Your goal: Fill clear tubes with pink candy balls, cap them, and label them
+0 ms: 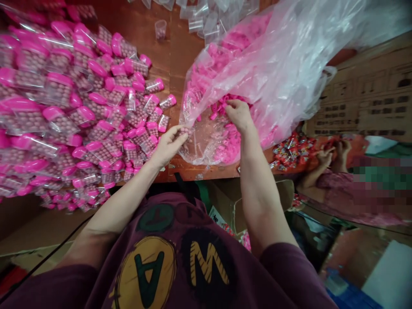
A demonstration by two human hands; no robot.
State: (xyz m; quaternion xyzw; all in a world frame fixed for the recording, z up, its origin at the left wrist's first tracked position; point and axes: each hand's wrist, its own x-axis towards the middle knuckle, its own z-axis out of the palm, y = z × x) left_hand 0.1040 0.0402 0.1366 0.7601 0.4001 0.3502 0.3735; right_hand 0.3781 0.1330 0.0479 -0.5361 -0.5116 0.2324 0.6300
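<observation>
My left hand [170, 145] is closed around a small clear container of pink balls [185, 132], at the near left edge of a clear plastic bag [273, 81]. Inside the bag lie many bright pink plastic pieces [227, 143]. My right hand [238, 114] reaches into the bag's mouth, its fingertips pinched on a pink plastic piece [222, 104]; the exact shape is hard to make out. To the left of my left hand is a big heap of small clear containers [106, 107] with pink caps, filled with pink balls.
Clear cups [206, 19] lie at the back, and one cup [160, 30] stands apart on the brown table [154, 51]. At right are a cardboard box [367, 90], red shiny packets [294, 150] and another person's hands [331, 155]. An open carton [225, 201] sits below the table edge.
</observation>
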